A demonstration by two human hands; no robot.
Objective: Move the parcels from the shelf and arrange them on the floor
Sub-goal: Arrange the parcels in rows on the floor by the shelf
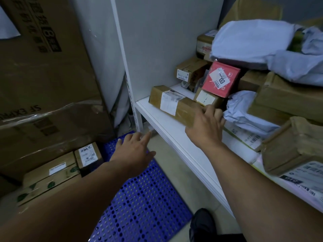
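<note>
The white shelf [166,131] crosses the frame's right half. At centre on it lies 1 long brown parcel [173,105], its long axis running up-left from my right hand [206,126], whose fingers curl over its near end. My left hand [134,149], lower left, is spread, empty and farther off.

We read "SF EXPR" on the large carton [43,88] at left, upside down. The red box [225,88] has a label showing "03". The small floor box [88,155] bears handwritten "2490" and the white mailer [305,169] "010" — both upside down.
</note>
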